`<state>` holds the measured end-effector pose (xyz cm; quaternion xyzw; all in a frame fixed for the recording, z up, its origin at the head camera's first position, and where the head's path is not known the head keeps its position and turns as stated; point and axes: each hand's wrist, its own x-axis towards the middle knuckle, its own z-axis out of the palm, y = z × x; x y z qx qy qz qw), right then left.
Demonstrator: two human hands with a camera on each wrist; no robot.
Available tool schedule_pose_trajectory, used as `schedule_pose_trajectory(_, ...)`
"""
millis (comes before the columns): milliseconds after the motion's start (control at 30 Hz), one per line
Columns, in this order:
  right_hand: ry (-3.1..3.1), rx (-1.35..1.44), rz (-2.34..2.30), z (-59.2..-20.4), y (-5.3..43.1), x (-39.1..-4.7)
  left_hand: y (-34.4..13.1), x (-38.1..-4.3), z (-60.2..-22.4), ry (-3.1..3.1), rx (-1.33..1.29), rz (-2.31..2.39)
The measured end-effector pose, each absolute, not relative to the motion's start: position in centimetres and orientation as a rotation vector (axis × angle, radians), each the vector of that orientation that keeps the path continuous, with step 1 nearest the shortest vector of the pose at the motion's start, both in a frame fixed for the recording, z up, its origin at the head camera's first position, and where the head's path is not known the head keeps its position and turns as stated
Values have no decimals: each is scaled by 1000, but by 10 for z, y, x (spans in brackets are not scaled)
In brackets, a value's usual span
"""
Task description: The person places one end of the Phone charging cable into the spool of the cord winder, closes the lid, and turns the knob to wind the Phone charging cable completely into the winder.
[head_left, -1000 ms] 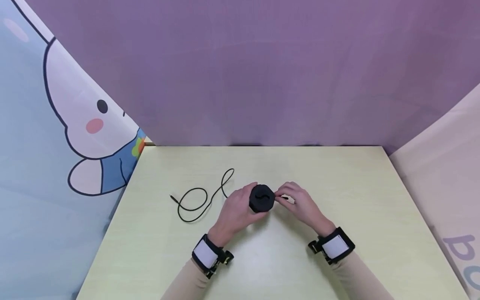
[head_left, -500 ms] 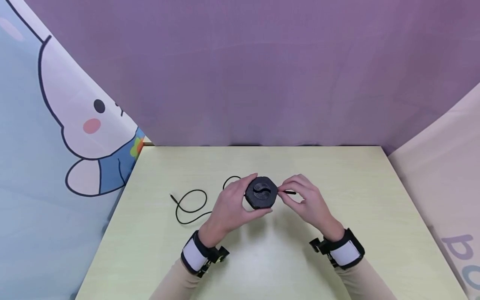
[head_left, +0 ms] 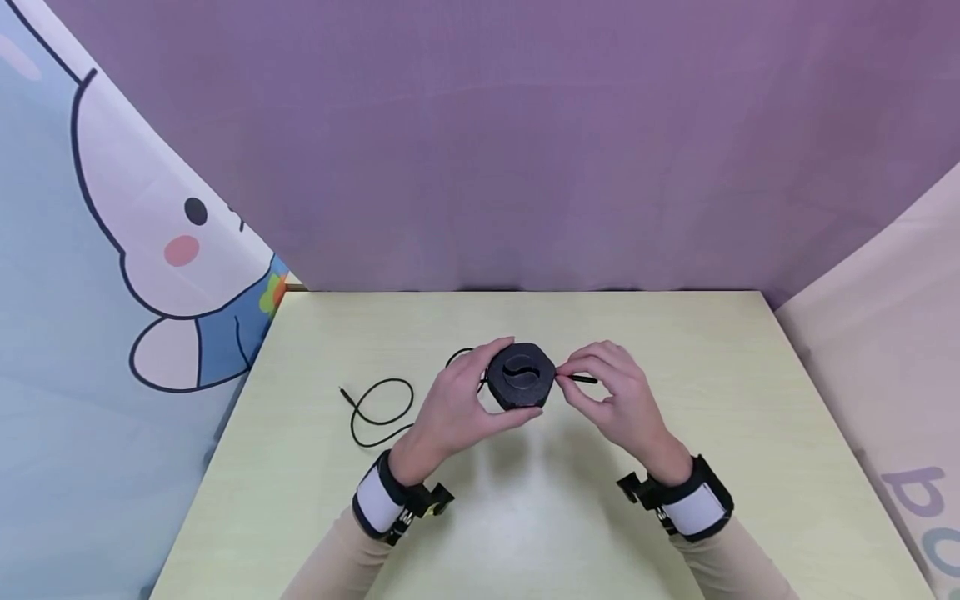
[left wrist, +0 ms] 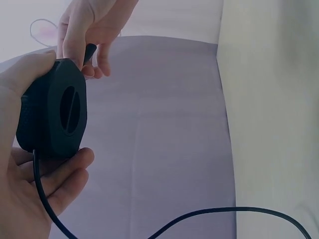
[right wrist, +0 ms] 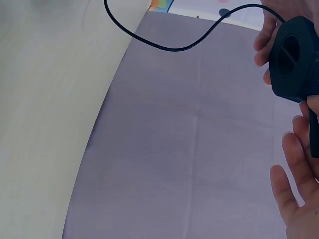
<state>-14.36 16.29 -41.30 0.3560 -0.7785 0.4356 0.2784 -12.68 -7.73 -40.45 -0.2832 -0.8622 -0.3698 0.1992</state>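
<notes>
In the head view my left hand (head_left: 457,404) grips a black six-sided cable winder (head_left: 521,398), thumb and fingers on its opposite edges. A round centre with an S-shaped groove shows on its face. My right hand (head_left: 618,396) pinches a short black cable end (head_left: 585,379) close to the winder's right edge. In the left wrist view the winder (left wrist: 55,112) is held above the table, and a thin black cable (left wrist: 42,194) leaves its lower edge. The right wrist view shows the dark cable end (right wrist: 314,132) beside the winder (right wrist: 294,59), the pinching fingertips partly cut off by the frame.
The cable's far part (head_left: 408,404) lies in a loop on the pale table (head_left: 675,333), its plug (head_left: 347,396) pointing left. A purple curtain (head_left: 525,167) hangs behind the table. A printed cloth (head_left: 60,333) hangs on the left, and a pale one (head_left: 885,375) on the right.
Both hands have moved up and slightly apart with the winder, raising it from the table. More of the cable end shows past my right fingers, and less of the cable lies on the table.
</notes>
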Motion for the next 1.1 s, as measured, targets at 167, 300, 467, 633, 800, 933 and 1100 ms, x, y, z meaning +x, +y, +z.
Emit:
schedule_pose_trajectory(167, -2077, 951, 1151, -410, 162, -143, -78, -127, -403, -2410, -801, -1027)
schedule_pose_trajectory(300, -2059, 955, 1143, -408, 162, -142, -78, -127, -403, -2398, -811, -1031)
schedule_pose_trajectory(467, -2026, 963, 1118, -405, 162, -143, -78, -127, -402, -2372, -821, -1026)
schedule_pose_trajectory(633, -2018, 965, 1103, -404, 163, -144, -78, -126, -402, -2365, -817, -1024)
schedule_pose_trajectory(800, -2022, 965, 1078, -405, 164, -144, -78, -124, -403, -2375, -812, -1032)
schedule_pose_trajectory(933, -2018, 966, 1069, -405, 164, -144, -78, -123, -404, -2386, -809, -1039)
schedule_pose_trajectory(1100, -2013, 961, 1049, -405, 165, -144, -78, -122, -405, -2389, -807, -1045)
